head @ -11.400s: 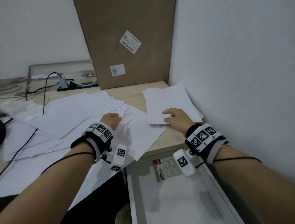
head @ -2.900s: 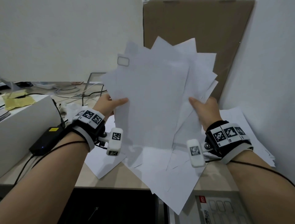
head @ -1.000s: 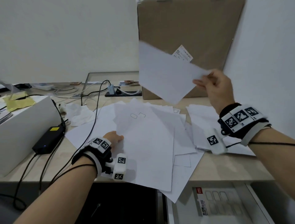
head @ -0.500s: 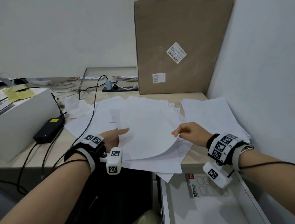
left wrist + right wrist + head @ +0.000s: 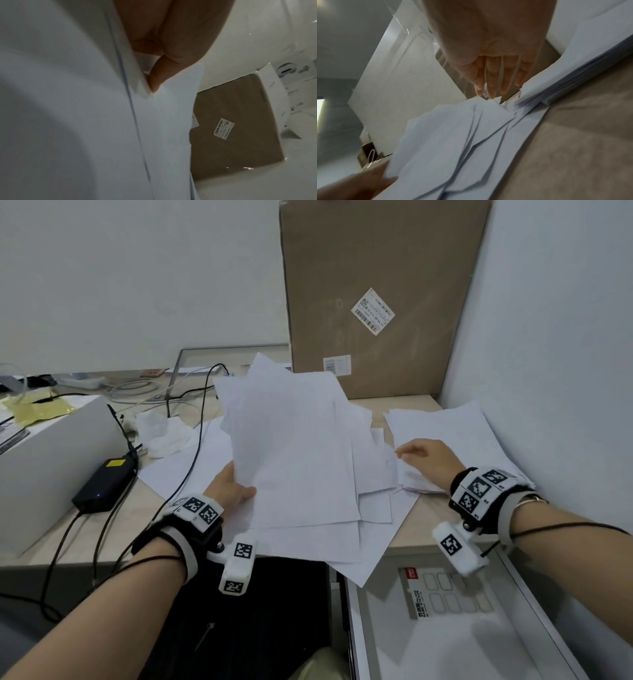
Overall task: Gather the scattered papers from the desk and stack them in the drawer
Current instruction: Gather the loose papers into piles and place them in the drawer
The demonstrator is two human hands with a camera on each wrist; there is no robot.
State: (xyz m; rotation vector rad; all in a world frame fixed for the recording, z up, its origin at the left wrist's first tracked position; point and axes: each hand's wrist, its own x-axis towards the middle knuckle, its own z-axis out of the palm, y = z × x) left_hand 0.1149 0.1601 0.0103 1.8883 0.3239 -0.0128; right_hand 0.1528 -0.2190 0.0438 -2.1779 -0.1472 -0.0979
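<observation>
Several loose sheets (image 5: 294,453) lift in my left hand (image 5: 228,487), thumb pinching their edge at nine o'clock. My right hand (image 5: 426,462) reaches with relaxed fingers, holding nothing, toward the tidier stack (image 5: 455,433) at three o'clock on the desk (image 5: 113,542). I should square the thin, floppy sheets before moving them to the drawer (image 5: 445,628) at five o'clock.

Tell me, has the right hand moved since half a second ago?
Yes. The right hand has shifted right, off the middle sheets, toward the paper stack by the wall.
</observation>
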